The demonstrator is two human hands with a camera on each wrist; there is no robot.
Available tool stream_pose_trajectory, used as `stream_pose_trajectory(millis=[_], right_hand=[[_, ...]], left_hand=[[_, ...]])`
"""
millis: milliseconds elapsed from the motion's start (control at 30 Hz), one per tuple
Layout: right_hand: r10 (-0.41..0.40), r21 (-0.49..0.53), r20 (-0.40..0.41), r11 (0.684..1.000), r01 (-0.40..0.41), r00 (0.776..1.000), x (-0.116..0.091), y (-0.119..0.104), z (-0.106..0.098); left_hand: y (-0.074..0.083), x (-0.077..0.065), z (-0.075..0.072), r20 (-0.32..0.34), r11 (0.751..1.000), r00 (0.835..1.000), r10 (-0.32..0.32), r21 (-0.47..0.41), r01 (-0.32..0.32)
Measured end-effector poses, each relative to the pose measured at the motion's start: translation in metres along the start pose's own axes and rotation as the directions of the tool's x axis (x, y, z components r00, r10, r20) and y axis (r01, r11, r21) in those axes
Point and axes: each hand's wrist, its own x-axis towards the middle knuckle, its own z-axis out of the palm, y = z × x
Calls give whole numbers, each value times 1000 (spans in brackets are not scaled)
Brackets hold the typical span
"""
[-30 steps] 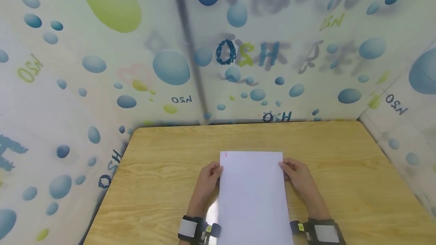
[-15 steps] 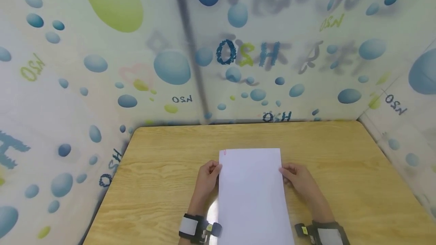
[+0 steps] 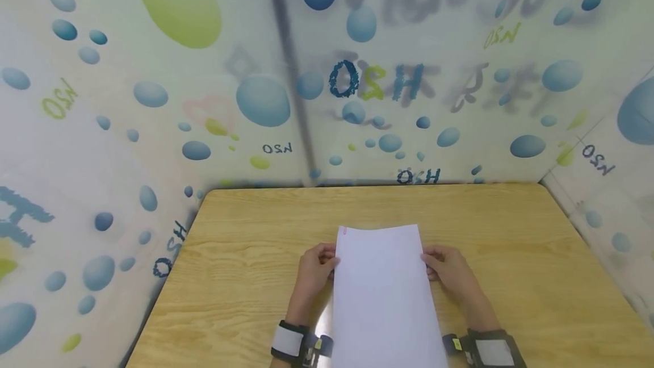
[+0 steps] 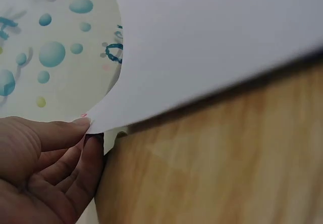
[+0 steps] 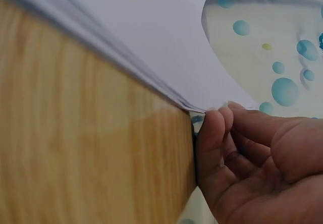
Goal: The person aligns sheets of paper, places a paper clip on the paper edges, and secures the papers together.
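Note:
White paper sheets [image 3: 383,294] stand between my two hands, their far edge bowed and lifted off the table. On the left edge, my left hand [image 3: 314,270] pinches the paper between thumb and fingers; the left wrist view shows its thumb [image 4: 60,133] on top near the corner. Opposite it, my right hand [image 3: 449,268] pinches the right edge. Several layers of paper [image 5: 166,90] show along the edge in the right wrist view. A small red paper clip [image 3: 344,231] marks the far left corner. The near end of the paper runs out of the head view.
A wooden table [image 3: 245,254] lies under the paper. Behind and at both sides rise pale walls [image 3: 434,44] printed with blue and green ovals and letters. A camera strap [image 3: 288,341] is on the left wrist, another strap [image 3: 493,351] on the right.
The far edge of the paper has gone from straight to bowed. My left hand has shifted slightly right in the view, and the paper looks narrower at its far end.

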Motion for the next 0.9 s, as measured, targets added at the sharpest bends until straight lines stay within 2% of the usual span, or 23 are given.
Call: stream_pose_trajectory(millis=[133,367,633,900], right_hand=[[5,-8,-3,1000,-5,1000,1,1,1],[24,-7,1,1000,-24,1000,3,3,1],[43,-16,5,999,-43,999,0,0,0],[52,-44,-11,998,-52,999,-1,-2,2]], left_hand=[[1,1,2,-21,998,1000,1,58,0],[3,1,-1,-47,986,997,61,156,-53],[4,2,-2,-28,984,999,45,176,-40],[3,3,-3,-25,987,999,33,157,-29]])
